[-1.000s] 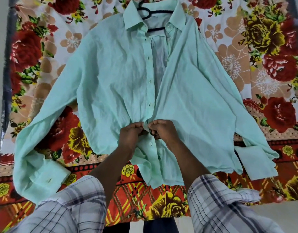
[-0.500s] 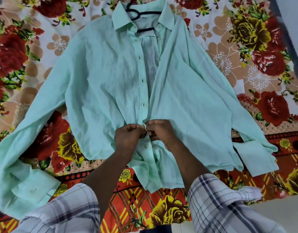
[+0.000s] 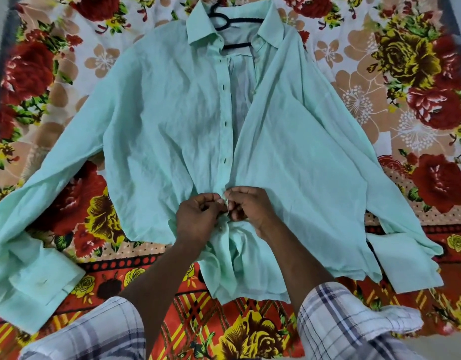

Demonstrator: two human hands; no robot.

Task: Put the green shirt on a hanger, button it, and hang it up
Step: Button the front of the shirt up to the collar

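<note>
Head view: green shirt spread flat on floral bedsheet, sleeves splayed; black hanger seen inside collar; placket pinched low on shirt front by left hand and right hand, fingertips closed on fabric, touching; placket above hands gaping open.

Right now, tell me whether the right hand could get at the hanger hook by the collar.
Probably yes, with a long reach. The right hand is busy pinching the placket low on the green shirt; the hanger hook lies exposed at the open collar, nothing covering it.
</note>
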